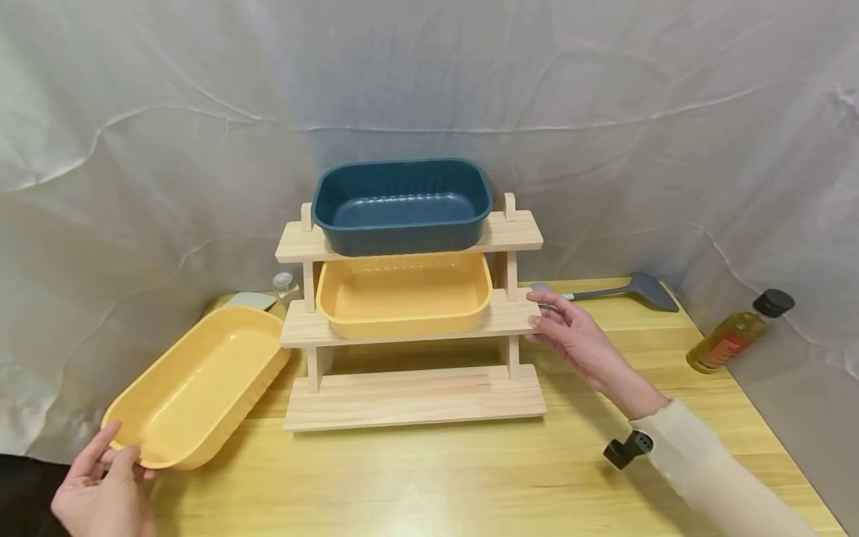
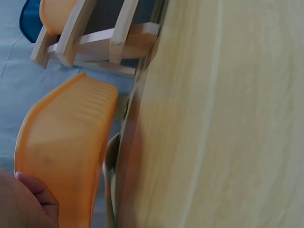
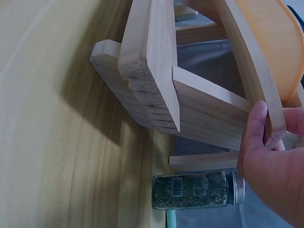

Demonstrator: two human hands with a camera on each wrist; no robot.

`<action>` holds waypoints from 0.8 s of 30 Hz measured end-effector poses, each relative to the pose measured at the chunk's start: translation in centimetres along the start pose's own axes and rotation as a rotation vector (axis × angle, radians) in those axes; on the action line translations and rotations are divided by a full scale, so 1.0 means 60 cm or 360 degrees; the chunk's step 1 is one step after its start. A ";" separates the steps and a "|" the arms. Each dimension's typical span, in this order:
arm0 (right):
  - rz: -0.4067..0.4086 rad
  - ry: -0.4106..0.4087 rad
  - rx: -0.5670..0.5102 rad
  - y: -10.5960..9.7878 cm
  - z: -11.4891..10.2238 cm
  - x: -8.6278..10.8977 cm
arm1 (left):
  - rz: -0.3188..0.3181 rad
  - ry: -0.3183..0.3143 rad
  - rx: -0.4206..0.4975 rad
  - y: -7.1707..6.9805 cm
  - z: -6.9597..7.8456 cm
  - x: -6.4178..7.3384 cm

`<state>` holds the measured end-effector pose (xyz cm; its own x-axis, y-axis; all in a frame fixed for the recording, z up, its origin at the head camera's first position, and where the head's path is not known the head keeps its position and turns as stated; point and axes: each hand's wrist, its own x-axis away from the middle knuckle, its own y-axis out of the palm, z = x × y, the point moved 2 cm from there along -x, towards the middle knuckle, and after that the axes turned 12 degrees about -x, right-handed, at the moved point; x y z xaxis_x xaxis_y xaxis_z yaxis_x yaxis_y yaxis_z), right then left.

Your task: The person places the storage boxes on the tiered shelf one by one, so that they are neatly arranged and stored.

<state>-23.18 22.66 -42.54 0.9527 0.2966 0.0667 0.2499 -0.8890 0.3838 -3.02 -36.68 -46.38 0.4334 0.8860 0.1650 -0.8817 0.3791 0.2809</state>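
Note:
At the left of the head view, my left hand [image 1: 107, 485] pinches the near end of a yellow plastic bin [image 1: 201, 380], which is tilted above the table. My right hand [image 1: 577, 339] grips the right end of the middle board of a three-tier wooden shelf [image 1: 416, 399]; in the right wrist view, the thumb [image 3: 256, 121] presses one face of that board. A second yellow bin [image 1: 409, 294] sits on the middle tier. On the top tier stands a dark blue bin [image 1: 403, 201]. The bottom tier has a bare board.
An oil bottle [image 1: 728, 339] with a black cap stands at the right table edge. Behind the shelf's right side lies a grey spatula [image 1: 647, 292]. A jar of dried herbs [image 3: 194, 191] stands near it, and another small jar [image 1: 285, 285] is behind the left side. Grey cloth hangs behind.

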 end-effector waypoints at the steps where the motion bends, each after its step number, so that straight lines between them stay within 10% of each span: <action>1: -0.0002 -0.0003 0.0007 0.000 0.000 0.000 | 0.0007 0.0030 0.0017 0.000 0.003 -0.002; 12: -0.0008 -0.0011 0.0034 0.000 0.000 -0.001 | 0.0027 0.0238 0.0355 -0.002 0.017 -0.008; 24: 0.0000 -0.0016 0.0016 -0.001 0.001 0.001 | -0.0047 0.0224 0.0639 -0.004 0.036 -0.017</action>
<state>-23.12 22.70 -42.64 0.9544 0.2931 0.0574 0.2515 -0.8924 0.3746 -2.88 -38.26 -44.59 0.4033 0.9146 0.0287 -0.7147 0.2953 0.6340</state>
